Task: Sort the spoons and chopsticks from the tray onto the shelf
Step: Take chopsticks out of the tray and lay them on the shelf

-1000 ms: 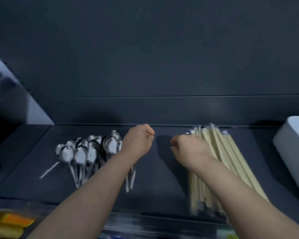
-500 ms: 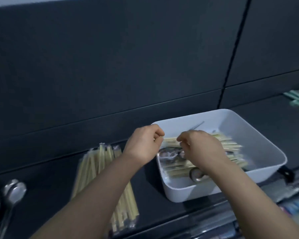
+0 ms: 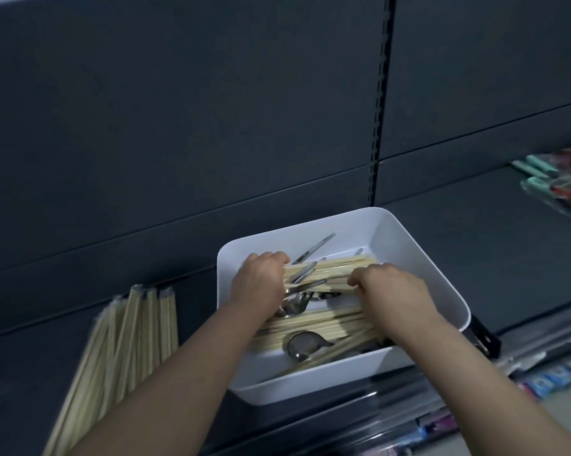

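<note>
Inside the white tray, spoons and chopsticks lie mixed: much sorting is left. Left hand and right hand both curl their fingers round chopsticks there. Left of the tray, the sorted chopstick pile lies on the shelf.

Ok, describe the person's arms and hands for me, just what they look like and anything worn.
The left arm and right arm are bare to the frame's edge, no sleeves showing. The left hand and right hand wear no gloves; no ring, watch or bracelet is visible.
</note>
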A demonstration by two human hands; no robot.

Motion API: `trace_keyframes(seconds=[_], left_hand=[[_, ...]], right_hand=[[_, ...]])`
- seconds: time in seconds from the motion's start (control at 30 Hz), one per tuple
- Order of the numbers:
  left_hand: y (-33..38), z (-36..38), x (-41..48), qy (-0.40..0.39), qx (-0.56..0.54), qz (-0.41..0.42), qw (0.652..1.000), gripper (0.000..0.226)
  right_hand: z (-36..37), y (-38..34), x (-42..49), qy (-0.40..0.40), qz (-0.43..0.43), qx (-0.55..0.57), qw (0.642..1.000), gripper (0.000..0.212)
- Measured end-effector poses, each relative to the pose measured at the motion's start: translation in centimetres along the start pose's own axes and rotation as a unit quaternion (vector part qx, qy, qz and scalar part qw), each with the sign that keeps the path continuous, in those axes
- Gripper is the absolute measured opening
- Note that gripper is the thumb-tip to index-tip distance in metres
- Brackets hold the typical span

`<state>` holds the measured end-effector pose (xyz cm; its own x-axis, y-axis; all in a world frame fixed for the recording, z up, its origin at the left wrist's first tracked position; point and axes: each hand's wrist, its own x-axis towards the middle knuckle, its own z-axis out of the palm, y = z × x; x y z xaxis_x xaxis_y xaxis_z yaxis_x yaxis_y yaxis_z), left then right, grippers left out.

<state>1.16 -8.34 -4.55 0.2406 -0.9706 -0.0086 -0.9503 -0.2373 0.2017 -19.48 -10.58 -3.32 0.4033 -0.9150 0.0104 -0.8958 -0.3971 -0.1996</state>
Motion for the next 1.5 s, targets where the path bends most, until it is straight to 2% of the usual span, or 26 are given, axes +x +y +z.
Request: trace_keyframes(seconds=[0.13, 0.3, 0.43, 0.53, 0.67, 0.87, 1.0, 1.13, 1.27, 1.4, 1.5], left_hand=[[0.0, 0.7, 0.9, -0.026, 0.013, -0.002, 1.000, 0.045], [0.8, 0.3, 1.7, -0.058, 0.093, -0.023, 0.994, 0.023], [1.2, -0.5, 1.5, -0.043, 0.108, -0.035, 0.993, 0.019], [1.4, -1.3, 0.7, 0.017, 0.000, -0.058, 0.998, 0.009], [1.5, -2.6, -0.2, 0.086, -0.163, -0.086, 0.979, 0.009], [0.9, -2.9, -0.6, 0.098, -0.211, -0.110, 0.966, 0.012], [0.5, -3.3, -0.9, 0.135, -0.243, -0.121, 0.953, 0.017], [0.5, -4.0, -1.4, 0.158, -0.278, -0.078, 0.944, 0.011], [-0.8, -5.1, -2.3, 0.191, -0.323, -0.057, 0.925, 0.010], [-4.3, -6.0, -4.0, 0.227, -0.363, -0.106, 0.898, 0.011], [-7.7, -6.4, -5.9, 0.202, -0.427, -0.157, 0.867, 0.016]], right_hand=[[0.1, 0.5, -0.1, 0.004, 0.005, -0.004, 1.000, 0.032], [-0.3, 0.5, 0.4, -0.007, 0.000, 0.013, 1.000, 0.033], [-1.7, 1.0, 2.4, -0.034, 0.006, -0.005, 0.999, 0.036], [-1.8, 0.6, 4.7, -0.076, -0.009, -0.054, 0.996, 0.038], [-0.5, -0.1, 5.8, -0.135, -0.047, -0.057, 0.988, 0.038], [-0.7, -0.1, 5.4, -0.098, -0.030, -0.089, 0.991, 0.026], [-1.8, 0.6, 4.8, -0.062, 0.011, -0.037, 0.997, 0.015], [-3.0, 0.6, 3.7, -0.031, 0.033, 0.020, 0.999, 0.007], [-4.5, -1.3, 2.4, -0.042, 0.043, 0.148, 0.987, 0.003], [-5.2, -6.2, 0.6, -0.009, 0.013, 0.243, 0.970, 0.018], [-4.9, -11.4, -0.6, -0.014, -0.025, 0.274, 0.961, 0.024]])
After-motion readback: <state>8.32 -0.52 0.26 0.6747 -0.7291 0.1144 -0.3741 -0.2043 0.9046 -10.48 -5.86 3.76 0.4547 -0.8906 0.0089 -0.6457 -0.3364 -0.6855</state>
